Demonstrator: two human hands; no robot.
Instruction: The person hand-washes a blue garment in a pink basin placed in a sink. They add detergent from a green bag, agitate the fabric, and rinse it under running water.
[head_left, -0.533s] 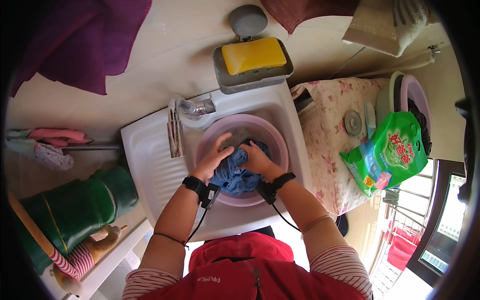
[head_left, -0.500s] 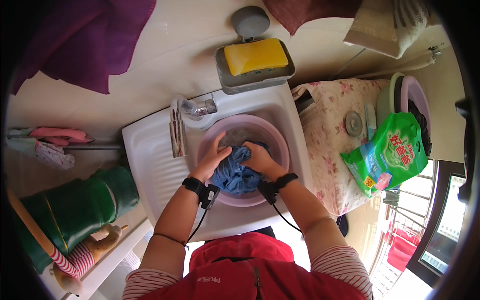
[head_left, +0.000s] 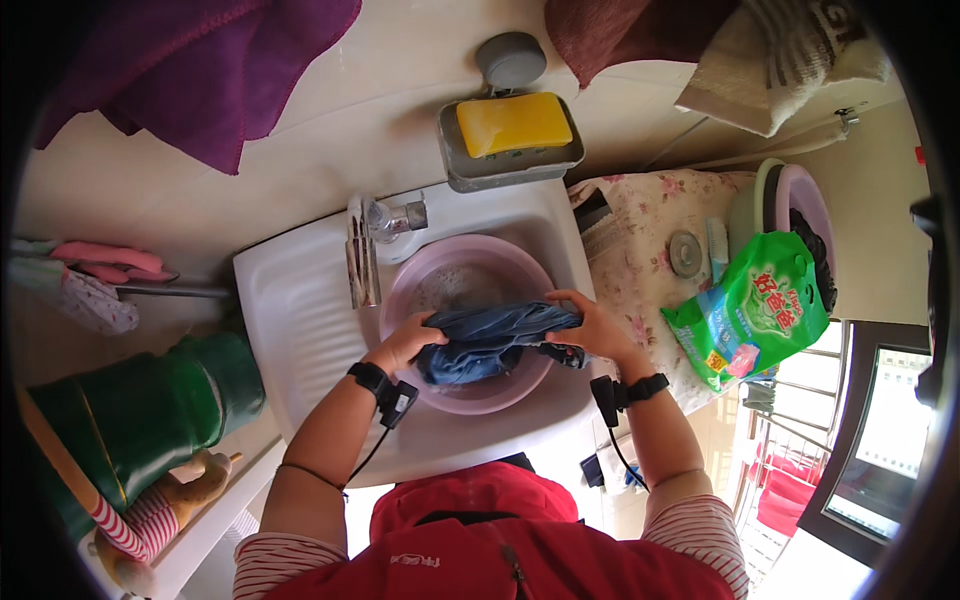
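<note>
A wet blue garment [head_left: 480,338], dark and crumpled, is stretched sideways over a pink plastic basin [head_left: 415,268]. My left hand [head_left: 405,342] grips its left end near the basin's left rim. At the other end, my right hand [head_left: 597,330] holds the cloth beyond the basin's right rim, thumb and fingers closed on it. Some of the garment hangs down into the basin, where cloudy, sudsy water [head_left: 455,285] shows behind it. The basin sits in a white sink [head_left: 300,340] with a ribbed left side. The garment's kind cannot be made out.
Behind the basin's left stands a chrome faucet [head_left: 362,255]. A yellow soap bar [head_left: 513,124] lies in a grey wall dish [head_left: 470,172]. To the right, a green detergent bag [head_left: 750,310] rests on a flowered cloth [head_left: 640,235] near stacked basins [head_left: 808,190]. A green covered roll [head_left: 150,405] lies left.
My hands have moved apart, the right one outward past the basin's rim. The garment, bunched in the basin before, is now lifted and pulled out lengthwise between them.
</note>
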